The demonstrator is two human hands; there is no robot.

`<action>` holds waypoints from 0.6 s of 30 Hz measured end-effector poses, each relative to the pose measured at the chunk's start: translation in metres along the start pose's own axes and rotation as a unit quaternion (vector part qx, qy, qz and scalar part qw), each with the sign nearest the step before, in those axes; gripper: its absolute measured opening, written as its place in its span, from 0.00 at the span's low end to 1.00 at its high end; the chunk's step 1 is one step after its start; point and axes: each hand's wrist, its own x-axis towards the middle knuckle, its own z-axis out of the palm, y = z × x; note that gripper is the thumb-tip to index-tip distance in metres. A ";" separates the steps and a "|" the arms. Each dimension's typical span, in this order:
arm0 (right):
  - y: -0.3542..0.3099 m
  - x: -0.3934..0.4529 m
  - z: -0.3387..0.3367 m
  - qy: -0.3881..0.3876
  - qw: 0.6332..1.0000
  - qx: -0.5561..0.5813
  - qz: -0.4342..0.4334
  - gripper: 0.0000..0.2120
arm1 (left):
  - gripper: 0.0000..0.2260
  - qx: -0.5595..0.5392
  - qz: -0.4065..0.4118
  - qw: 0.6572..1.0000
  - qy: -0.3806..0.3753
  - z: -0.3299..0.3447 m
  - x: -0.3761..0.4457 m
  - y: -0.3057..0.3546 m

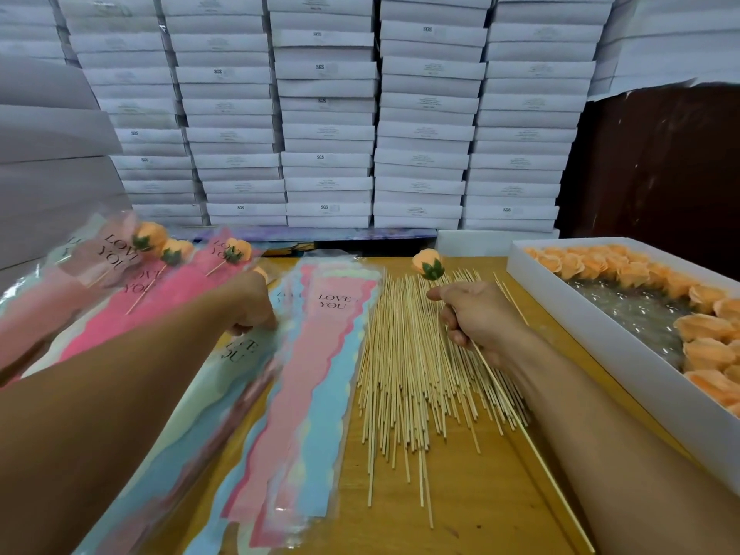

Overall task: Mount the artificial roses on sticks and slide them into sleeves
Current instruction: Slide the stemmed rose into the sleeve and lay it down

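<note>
My right hand (476, 318) grips a thin wooden stick (532, 446) with an orange rose (427, 264) mounted on its top end, held above the heap of loose sticks (404, 366). My left hand (250, 302) reaches left of the sleeve stack (316, 386) and pinches the edge of a blurred sleeve (224, 378) printed "LOVE YOU". Finished roses in pink sleeves (148, 266) lie fanned at the far left.
A white box (600, 334) at the right holds several loose orange roses (704, 330) on bubble wrap. Stacks of white cartons (328, 114) wall off the back of the wooden table (460, 506).
</note>
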 end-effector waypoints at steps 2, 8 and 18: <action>0.001 0.000 0.000 0.001 1.000 -0.003 -0.001 0.12 | 0.11 -0.019 -0.003 1.000 -0.021 0.002 0.002 -0.005; 0.001 0.000 0.000 -0.005 1.000 -0.005 0.000 0.11 | 0.10 -0.027 0.016 0.999 -0.015 -0.014 -0.004 -0.009; -0.002 -0.004 0.017 -0.020 0.999 0.042 0.015 0.11 | 0.07 -0.290 0.087 0.933 -0.194 -0.035 -0.042 0.045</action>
